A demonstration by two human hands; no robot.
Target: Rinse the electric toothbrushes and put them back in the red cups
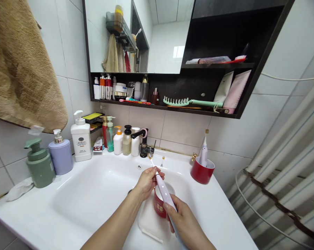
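Note:
A pale pink electric toothbrush [164,189] slants up and away over the sink. My right hand [184,218] is wrapped round the lower part of its handle. With thumb and fingers, my left hand [147,182] pinches the toothbrush at the neck, just below the brush head [150,158]. Beneath the toothbrush stands a red cup [159,207] with gold marks, partly covered by the handle and my hands. The cup is on a white tray-like piece [150,225] at the near side of the sink.
The white sink [89,194] has a black tap [143,144] at the back. Several pump bottles [81,139] line the left and back rim. A second red cup [202,172] holds another electric toothbrush [204,152]. A dark mirror cabinet [177,88] hangs above; a brown towel [23,69] hangs left.

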